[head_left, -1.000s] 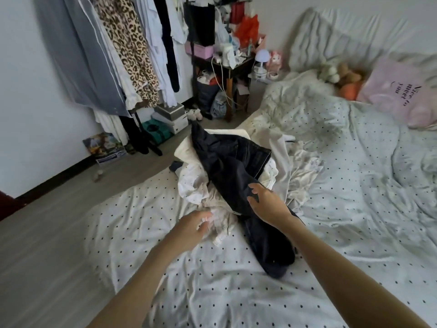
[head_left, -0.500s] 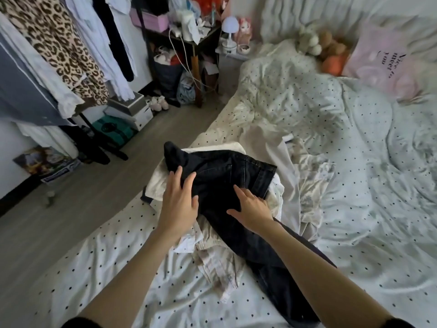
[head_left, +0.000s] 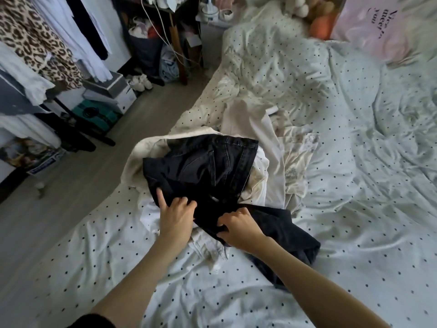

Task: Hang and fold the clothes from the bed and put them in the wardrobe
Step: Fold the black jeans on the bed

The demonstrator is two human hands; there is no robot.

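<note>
A pair of dark jeans (head_left: 203, 166) lies on top of a heap of white and cream clothes (head_left: 267, 147) on the polka-dot bed (head_left: 354, 185). My left hand (head_left: 176, 215) grips the near left edge of the jeans, forefinger stretched out over the cloth. My right hand (head_left: 236, 227) has its fingers curled into a fold of the jeans just beside the left hand. One trouser leg trails toward me under my right forearm.
A clothes rail (head_left: 40, 50) with a leopard-print garment and white shirts stands at the left over boxes (head_left: 111, 93) on the wooden floor. A cluttered shelf (head_left: 165, 43) is at the back. Pink pillow (head_left: 369, 27) and plush toys lie at the bed's head.
Both hands have drawn back toward me along the jeans and closed on the cloth. The jeans are bunched up more than before, their upper part pulled nearer. The view tilted further down.
</note>
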